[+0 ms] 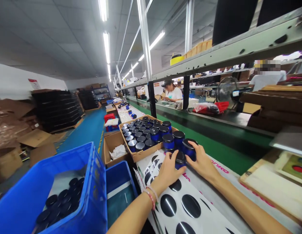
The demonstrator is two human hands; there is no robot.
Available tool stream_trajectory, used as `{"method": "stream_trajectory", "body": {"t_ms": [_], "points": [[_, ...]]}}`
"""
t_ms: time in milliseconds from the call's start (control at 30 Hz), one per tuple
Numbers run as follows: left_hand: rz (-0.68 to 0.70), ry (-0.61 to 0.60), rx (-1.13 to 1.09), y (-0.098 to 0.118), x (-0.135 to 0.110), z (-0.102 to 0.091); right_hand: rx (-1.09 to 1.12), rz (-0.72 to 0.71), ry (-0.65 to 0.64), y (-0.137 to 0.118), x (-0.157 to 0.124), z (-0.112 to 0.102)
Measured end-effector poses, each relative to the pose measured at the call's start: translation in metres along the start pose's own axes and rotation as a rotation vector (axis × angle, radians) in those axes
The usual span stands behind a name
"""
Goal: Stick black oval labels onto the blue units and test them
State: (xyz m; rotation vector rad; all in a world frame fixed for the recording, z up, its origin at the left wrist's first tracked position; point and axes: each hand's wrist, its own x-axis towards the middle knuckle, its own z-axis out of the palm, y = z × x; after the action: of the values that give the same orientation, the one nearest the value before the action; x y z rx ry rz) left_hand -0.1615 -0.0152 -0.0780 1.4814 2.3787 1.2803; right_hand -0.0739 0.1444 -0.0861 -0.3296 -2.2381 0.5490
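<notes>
My left hand [169, 170] curls its fingers around a blue jar with a black lid [180, 158], standing at the near end of a small group. Just to the right, my right hand [201, 161] has fingers and thumb around another blue jar [189, 149], also black-lidded. Both jars appear upright and close together. More such jars [168, 141] stand just beyond them. A cardboard tray [141, 156] full of rows of the same jars lies ahead. Below my left hand, a white sheet of round black stickers [181, 195] covers part of the bench.
To the left, a blue crate [92, 182] holds several black lids [64, 196]. A second blue bin [120, 174] and a cardboard box [108, 152] adjoin the bench. A green conveyor belt [229, 152] runs on the right, below an overhead shelf [214, 58]. A co-worker [175, 92] sits across it.
</notes>
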Motion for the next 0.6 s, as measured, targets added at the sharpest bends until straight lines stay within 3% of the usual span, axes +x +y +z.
{"method": "stream_trajectory", "body": {"t_ms": [200, 333, 467, 600], "points": [[0.010, 0.037, -0.018, 0.006, 0.001, 0.000, -0.015, -0.009, 0.036, 0.005, -0.002, 0.001], [-0.001, 0.134, -0.093, 0.013, -0.010, -0.013, -0.057, -0.046, 0.040, 0.010, 0.003, 0.003], [-0.030, 0.211, -0.156, 0.016, -0.045, -0.046, -0.105, -0.078, 0.039, 0.018, 0.009, 0.003], [-0.056, 0.237, -0.149, 0.014, -0.099, -0.083, -0.076, -0.151, 0.100, 0.019, 0.010, -0.006]]}}
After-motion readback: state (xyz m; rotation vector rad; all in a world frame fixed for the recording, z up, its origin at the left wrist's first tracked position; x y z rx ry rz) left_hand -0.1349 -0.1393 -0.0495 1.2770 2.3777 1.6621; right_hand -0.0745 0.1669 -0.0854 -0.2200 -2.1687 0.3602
